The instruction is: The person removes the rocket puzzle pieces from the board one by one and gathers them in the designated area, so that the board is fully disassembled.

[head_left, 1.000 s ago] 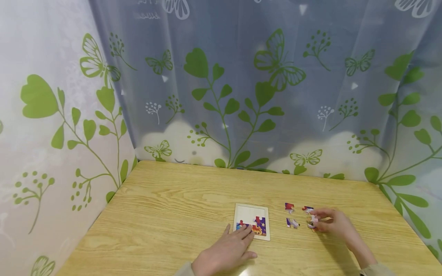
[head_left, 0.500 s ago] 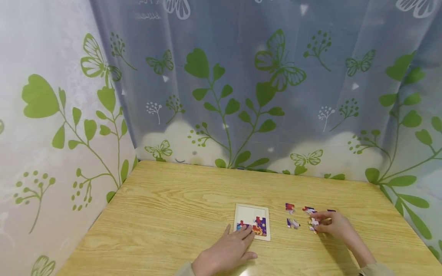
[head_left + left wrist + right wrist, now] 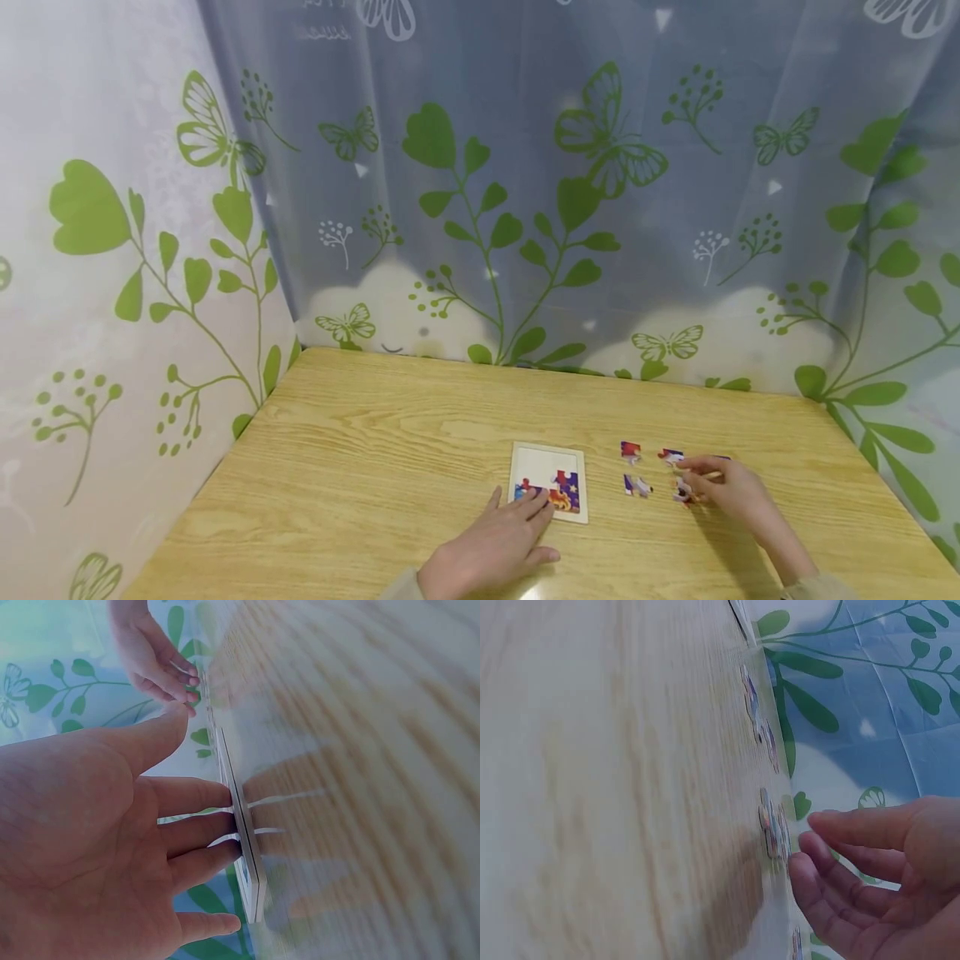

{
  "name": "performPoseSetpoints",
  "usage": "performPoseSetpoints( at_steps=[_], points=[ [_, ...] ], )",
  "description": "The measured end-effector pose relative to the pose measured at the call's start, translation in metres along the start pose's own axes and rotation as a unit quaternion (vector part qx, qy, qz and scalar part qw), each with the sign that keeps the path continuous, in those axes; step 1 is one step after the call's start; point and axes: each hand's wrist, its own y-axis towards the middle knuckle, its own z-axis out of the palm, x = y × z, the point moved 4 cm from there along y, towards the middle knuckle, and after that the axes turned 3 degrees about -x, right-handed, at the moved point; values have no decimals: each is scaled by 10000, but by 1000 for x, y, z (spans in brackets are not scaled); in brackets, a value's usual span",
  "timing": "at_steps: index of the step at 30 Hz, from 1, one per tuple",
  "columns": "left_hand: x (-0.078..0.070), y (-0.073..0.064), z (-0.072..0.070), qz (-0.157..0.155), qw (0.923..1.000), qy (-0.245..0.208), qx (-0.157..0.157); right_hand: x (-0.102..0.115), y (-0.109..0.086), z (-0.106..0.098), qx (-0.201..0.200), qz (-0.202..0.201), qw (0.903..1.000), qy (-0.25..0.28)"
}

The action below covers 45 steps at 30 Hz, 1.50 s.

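Observation:
My left hand [image 3: 495, 542] lies with straight fingers on the lower edge of a small framed jigsaw board [image 3: 546, 450]. Purple, red and orange pieces fill the lower part of that board, partly hidden under the fingers; its upper part shows bare wood. In the left wrist view, the fingertips [image 3: 229, 825] touch the board's edge. My right hand [image 3: 735, 492] hovers at loose jigsaw pieces on the right, fingers loosely bent. The right wrist view shows nothing between its fingers. Nearest to it lies a white and dark jigsaw piece [image 3: 682, 490], partly covered by the hand in the head view.
More loose pieces lie between board and right hand: a red one [image 3: 630, 452], a purple and white one [image 3: 637, 486] and a red and purple one [image 3: 671, 456]. Another dark piece [image 3: 722, 457] shows behind the right hand. A patterned curtain [image 3: 480, 250] borders the wooden table [image 3: 375, 467].
My right hand has shifted slightly at the loose pieces, and its fingertips have come off the nearest piece, showing more of it. The dark piece behind that hand has come into view. My left hand stays put.

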Motion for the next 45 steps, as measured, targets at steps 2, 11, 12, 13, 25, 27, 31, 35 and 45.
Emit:
performPoseSetpoints(
  at_steps=[2, 11, 12, 13, 25, 27, 31, 35, 45],
  points=[
    [1, 0, 0, -19, 10000, -43, 32, 3, -1, 1, -102, -31, 9999, -84],
    [1, 0, 0, -12, 9999, -66, 85, 28, -3, 15, -340, -354, 9985, 251],
    [1, -1, 0, -10, 10000, -41, 76, 31, -3, 18, -359, -366, 9983, 286],
    [1, -1, 0, -6, 10000, -15, 63, 34, -2, 20, -372, -384, 9982, 265],
    [0, 0, 0, -7, 10000, 21, 7, 69, 4, 49, -320, -899, 9953, 138],
    [1, 0, 0, -29, 10000, -26, 34, 75, 5, 53, -282, -898, 9954, 185],
    [1, 1, 1, -80, 9999, -102, 93, 84, 8, 62, -236, -924, 9953, 171],
    [1, 2, 1, -84, 9999, -71, 111, 88, 13, 71, -242, -966, 9950, 99],
    [1, 2, 1, -77, 9999, 29, 78, 98, 15, 89, 141, -1643, 9863, 16]
  ],
)
